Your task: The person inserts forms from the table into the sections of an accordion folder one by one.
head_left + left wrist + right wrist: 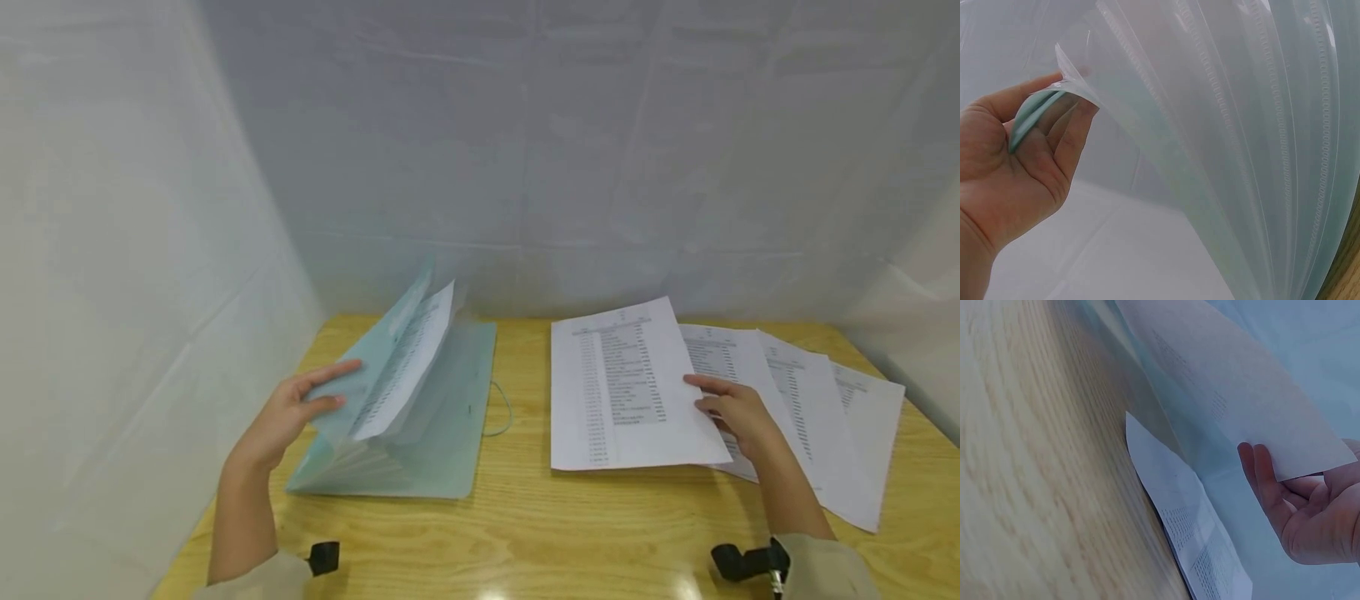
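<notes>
On the left of the head view, a light green, translucent expanding file folder stands partly open. My left hand grips its raised cover and front dividers by the left edge. The left wrist view shows the clear pleated pockets fanned out beside that hand. A printed sheet leans inside the folder. To the right, my right hand pinches another printed sheet by its right edge. In the right wrist view this sheet slants up from the fingers, raised above the wooden table.
Several more printed sheets lie fanned out at the right of the wooden table. An elastic loop sticks out from the folder's right side. White sheeting hangs behind the table and along both sides.
</notes>
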Demonstrator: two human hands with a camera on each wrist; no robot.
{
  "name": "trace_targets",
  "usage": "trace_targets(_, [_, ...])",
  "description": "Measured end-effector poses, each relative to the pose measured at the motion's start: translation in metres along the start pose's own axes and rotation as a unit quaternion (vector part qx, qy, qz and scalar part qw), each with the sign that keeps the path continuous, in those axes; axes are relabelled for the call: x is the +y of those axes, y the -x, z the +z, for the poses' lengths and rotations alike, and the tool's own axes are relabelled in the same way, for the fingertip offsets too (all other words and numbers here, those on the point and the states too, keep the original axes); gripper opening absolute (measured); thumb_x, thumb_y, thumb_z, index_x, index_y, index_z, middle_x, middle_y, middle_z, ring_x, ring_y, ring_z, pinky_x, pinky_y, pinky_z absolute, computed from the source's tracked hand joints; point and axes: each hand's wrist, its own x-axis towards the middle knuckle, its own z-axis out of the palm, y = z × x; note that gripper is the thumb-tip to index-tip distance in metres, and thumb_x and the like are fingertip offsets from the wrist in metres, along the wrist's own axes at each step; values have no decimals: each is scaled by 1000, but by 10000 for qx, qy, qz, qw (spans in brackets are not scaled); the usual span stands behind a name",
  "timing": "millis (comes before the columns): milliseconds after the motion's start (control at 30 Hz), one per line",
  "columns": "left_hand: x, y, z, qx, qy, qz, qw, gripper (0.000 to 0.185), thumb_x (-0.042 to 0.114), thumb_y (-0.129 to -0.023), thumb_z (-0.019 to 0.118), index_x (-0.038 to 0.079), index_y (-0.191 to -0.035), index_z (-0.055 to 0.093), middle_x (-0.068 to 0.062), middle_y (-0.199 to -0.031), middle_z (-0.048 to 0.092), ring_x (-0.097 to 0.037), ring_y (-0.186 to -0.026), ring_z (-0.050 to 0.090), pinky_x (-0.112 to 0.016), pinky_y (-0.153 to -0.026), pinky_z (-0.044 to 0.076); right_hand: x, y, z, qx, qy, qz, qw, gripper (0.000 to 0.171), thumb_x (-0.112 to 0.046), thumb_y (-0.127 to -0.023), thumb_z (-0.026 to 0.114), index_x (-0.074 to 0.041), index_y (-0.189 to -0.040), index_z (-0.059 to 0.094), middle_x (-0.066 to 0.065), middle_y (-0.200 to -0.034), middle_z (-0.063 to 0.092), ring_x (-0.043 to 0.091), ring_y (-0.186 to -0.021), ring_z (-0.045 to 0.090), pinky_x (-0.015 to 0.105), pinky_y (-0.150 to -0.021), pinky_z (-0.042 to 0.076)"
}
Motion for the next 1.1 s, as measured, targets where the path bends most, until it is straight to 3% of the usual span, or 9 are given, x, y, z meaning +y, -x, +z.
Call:
trace_targets(767, [11,3,2,28,6,-81,10000,45,11,-92,55,-2,-134,45,-17,-141,35,-32,-134,13,-62,-99,11,-1,-29,11,-6,-276,-309,9991,43,-25,-88,60,-25,-130,54,7,-132,44,29,-105,51,35,-74,49])
trace_targets(967, [11,4,1,33,-15,-164,9999,45,13,-93,55,0,-134,45,-16,-142,34,-31,-134,12,-62,-99,11,-18,-23,17,-234,-318,-408,9984,43,-24,-88,61,-24,-130,54,8,-132,44,25,-101,53,35,-72,49])
trace_targets(1100, [10,4,1,30,-28,-188,9998,45,13,-93,55,1,-134,45,-16,-142,34,-31,-135,12,-62,-99,10,-50,1,24,-365,-233,-378,9983,43,-22,-89,59,-19,-132,53,11,-134,42,23,-99,53,35,-73,48])
